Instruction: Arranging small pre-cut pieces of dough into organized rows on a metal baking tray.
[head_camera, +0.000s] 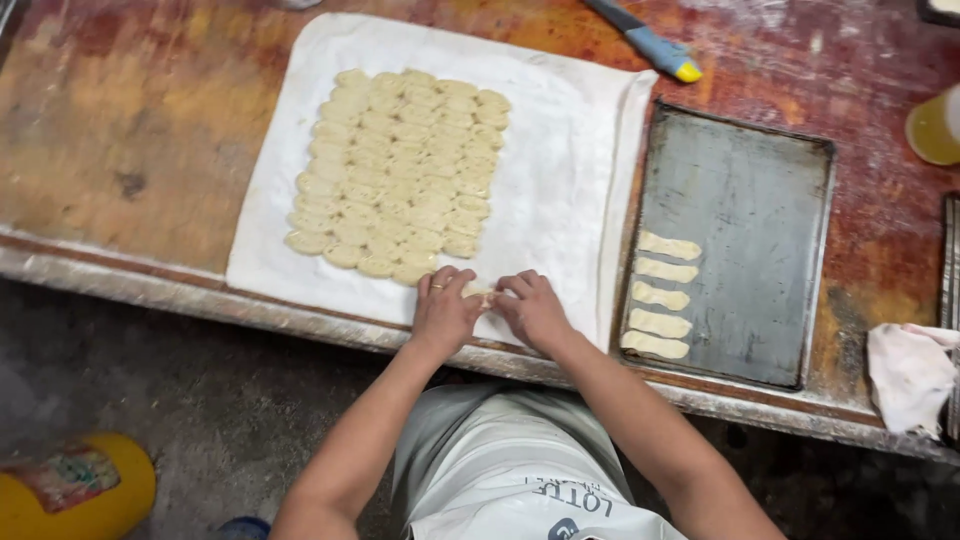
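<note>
Both hands meet at the near edge of the white cloth, pinching one small dough piece between them. The left hand, a ring on one finger, grips the piece's left end with curled fingers, and the right hand closes on its right end, so the dough shows only as a pale sliver between the fingertips. Just beyond the hands lies a tight block of cut dough pieces in rows on the cloth, which is spread over a worn wooden table. To the right, beside the cloth, sits a dark metal tray with five shaped dough strips lined up along its left side. A crumpled white rag lies near the table's right edge, and a blue-handled tool rests at the far side.
</note>
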